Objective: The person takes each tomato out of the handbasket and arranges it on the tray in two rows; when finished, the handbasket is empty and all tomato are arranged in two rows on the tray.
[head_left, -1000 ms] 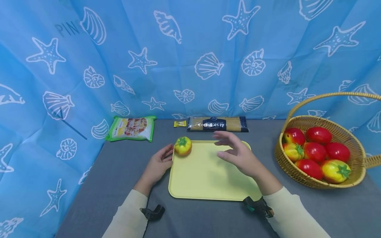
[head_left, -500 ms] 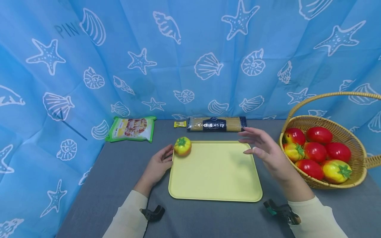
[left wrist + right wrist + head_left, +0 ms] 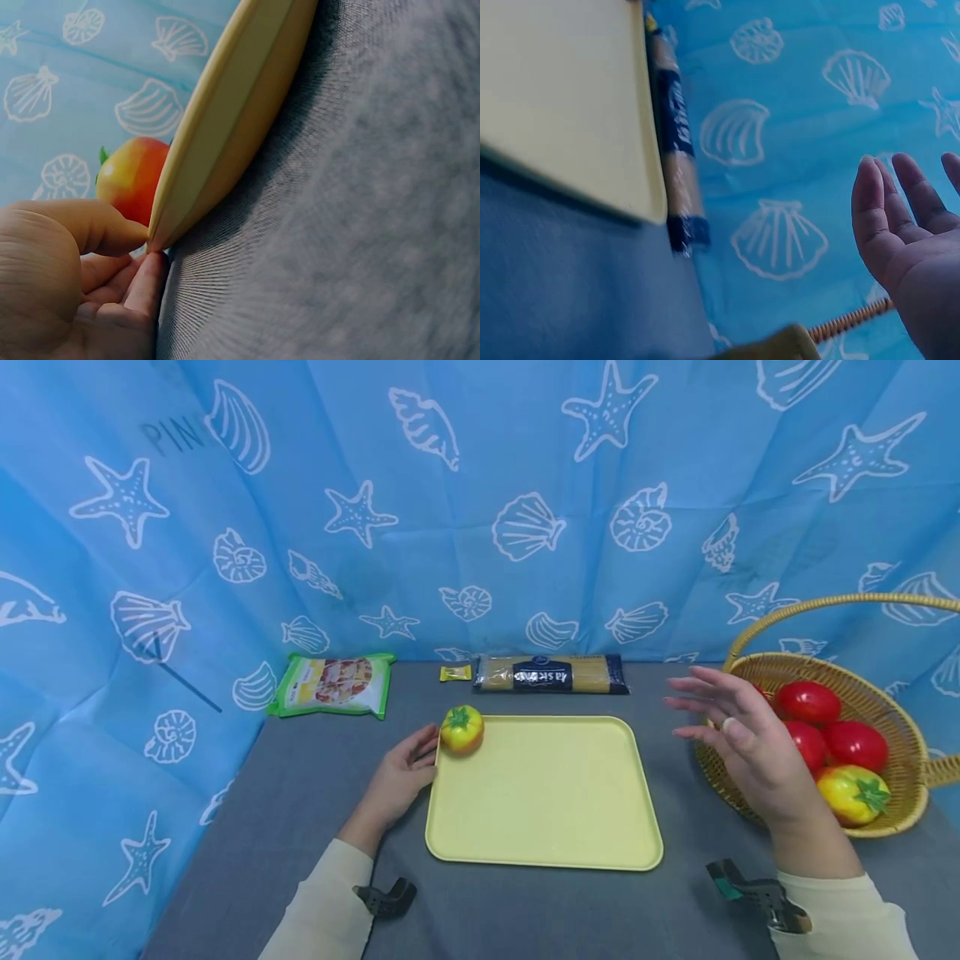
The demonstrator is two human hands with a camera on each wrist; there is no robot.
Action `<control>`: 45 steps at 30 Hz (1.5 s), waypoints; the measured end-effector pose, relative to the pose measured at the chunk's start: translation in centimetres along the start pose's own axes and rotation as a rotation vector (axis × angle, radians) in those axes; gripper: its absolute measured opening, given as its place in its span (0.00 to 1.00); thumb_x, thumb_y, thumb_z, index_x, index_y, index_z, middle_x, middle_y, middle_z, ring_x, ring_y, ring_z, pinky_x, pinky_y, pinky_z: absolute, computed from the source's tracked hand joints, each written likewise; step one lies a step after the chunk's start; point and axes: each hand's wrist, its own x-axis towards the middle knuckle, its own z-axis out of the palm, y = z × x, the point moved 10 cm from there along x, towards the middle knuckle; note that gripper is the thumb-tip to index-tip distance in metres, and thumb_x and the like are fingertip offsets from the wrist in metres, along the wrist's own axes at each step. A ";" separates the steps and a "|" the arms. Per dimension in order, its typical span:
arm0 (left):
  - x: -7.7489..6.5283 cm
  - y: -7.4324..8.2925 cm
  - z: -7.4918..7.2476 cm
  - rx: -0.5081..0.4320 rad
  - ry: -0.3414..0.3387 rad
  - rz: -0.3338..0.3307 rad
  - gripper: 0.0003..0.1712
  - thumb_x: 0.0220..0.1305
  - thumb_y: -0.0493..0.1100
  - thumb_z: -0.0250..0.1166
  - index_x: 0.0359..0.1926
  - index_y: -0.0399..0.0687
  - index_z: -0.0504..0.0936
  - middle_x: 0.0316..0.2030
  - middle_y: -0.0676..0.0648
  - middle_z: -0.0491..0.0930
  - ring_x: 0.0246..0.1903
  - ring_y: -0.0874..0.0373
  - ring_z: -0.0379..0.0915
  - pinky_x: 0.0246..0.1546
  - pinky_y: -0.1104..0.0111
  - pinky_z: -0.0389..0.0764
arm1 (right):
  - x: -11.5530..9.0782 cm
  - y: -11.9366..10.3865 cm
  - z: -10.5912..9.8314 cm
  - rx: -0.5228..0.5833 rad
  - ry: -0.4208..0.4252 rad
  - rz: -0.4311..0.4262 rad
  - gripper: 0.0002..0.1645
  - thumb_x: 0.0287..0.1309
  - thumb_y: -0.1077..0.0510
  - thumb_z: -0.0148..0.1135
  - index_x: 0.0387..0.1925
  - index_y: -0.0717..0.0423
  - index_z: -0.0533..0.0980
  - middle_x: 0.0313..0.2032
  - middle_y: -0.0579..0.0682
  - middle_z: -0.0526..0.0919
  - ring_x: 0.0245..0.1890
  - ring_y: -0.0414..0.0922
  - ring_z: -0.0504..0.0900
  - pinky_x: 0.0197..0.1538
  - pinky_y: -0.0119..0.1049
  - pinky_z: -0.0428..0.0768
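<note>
Far: bag, noodle pack. Right: basket, partly screened by your right hand, fingers spread. Fruit sits in tray, far left corner. Your left hand touches the left rim; pinching, cannot tell.

Your right hand is partly hiding red fruit.
Beyond its fingers, the head view is cropping the basket handle; right of your left fingers, the wrist view is blurring grey cloth.
</note>
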 end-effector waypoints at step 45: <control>-0.3 0.4 0.0 0.021 0.012 -0.001 0.43 0.70 0.26 0.61 0.83 0.35 0.62 0.79 0.36 0.65 0.72 0.42 0.71 0.69 0.58 0.78 | -4.8 1.3 -11.0 -0.595 0.205 0.353 0.33 0.79 0.66 0.54 0.79 0.44 0.67 0.68 0.39 0.71 0.63 0.35 0.71 0.54 0.18 0.80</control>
